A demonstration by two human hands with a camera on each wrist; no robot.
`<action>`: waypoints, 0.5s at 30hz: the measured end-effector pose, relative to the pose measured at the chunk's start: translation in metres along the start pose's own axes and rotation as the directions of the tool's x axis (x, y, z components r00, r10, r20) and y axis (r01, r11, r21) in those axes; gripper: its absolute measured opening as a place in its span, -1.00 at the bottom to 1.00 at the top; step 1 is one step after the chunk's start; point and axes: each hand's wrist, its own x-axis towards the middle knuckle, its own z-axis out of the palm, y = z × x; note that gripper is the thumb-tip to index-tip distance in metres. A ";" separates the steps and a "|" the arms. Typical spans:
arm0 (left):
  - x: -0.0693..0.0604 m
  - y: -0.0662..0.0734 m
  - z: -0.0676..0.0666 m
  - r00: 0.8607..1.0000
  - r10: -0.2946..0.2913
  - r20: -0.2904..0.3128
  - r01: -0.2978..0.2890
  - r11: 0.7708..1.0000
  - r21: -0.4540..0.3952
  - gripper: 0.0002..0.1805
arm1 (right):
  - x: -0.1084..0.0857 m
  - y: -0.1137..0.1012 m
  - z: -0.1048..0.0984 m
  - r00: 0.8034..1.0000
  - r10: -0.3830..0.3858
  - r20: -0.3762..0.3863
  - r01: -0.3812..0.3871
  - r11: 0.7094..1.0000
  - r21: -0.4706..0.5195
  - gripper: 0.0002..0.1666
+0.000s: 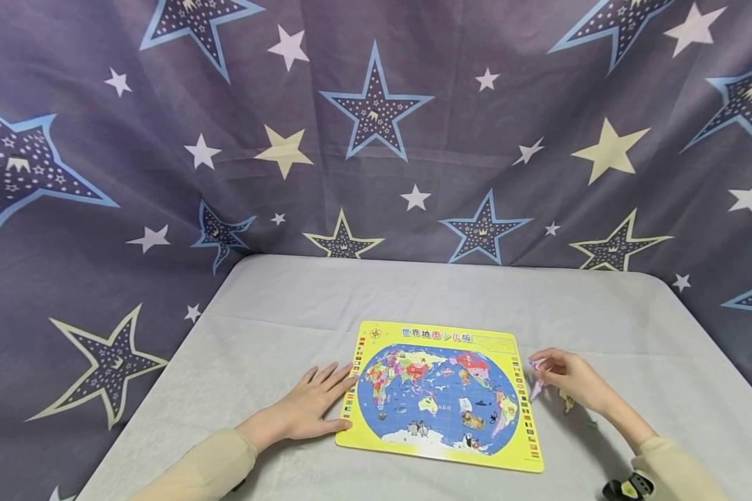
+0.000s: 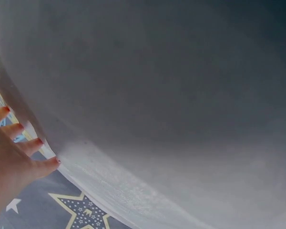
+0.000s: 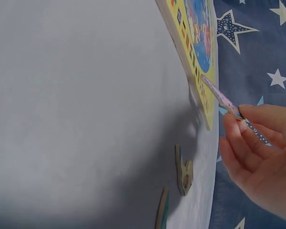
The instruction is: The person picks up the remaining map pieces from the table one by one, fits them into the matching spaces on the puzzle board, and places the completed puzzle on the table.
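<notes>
A yellow-bordered world map puzzle board (image 1: pixel 376 440) with a blue oval of coloured continents and animals lies flat on the grey-covered table. At its left edge rests my left hand (image 1: pixel 307 407), fingers straight and spread, tips touching the border. My right hand (image 1: pixel 573 381) is just off the board's right edge. Between thumb and fingers it pinches a thin pinkish-purple puzzle piece (image 3: pixel 220 97), which points toward the border in the right wrist view. In the left wrist view, only part of the left hand (image 2: pixel 14 157) shows.
Under the right hand, a yellowish piece (image 3: pixel 183 177) and a green-faced piece (image 3: pixel 162 210) are on the tablecloth (image 1: pixel 288 299). Behind the table hangs a dark curtain (image 1: pixel 363 188) printed with stars. A black wrist device (image 1: pixel 628 488) shows at the right sleeve.
</notes>
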 end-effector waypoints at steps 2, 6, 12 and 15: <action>0.000 0.000 0.000 1.000 0.000 -0.001 0.000 1.000 0.000 -0.13 | 0.000 0.000 0.001 1.000 -0.006 0.006 0.006 1.000 0.008 -0.69; 0.000 0.000 0.000 1.000 0.002 -0.009 -0.002 1.000 -0.002 -0.14 | 0.001 -0.002 0.001 1.000 0.003 0.027 -0.003 1.000 0.016 -0.67; 0.000 0.001 -0.001 1.000 0.005 -0.016 -0.005 1.000 -0.002 -0.14 | 0.000 -0.007 0.002 0.996 0.011 0.084 -0.015 0.999 0.048 -0.63; 0.000 0.001 0.000 1.000 0.004 -0.016 -0.004 1.000 0.003 -0.14 | 0.000 -0.007 0.003 0.994 0.006 0.113 -0.015 0.997 0.078 -0.62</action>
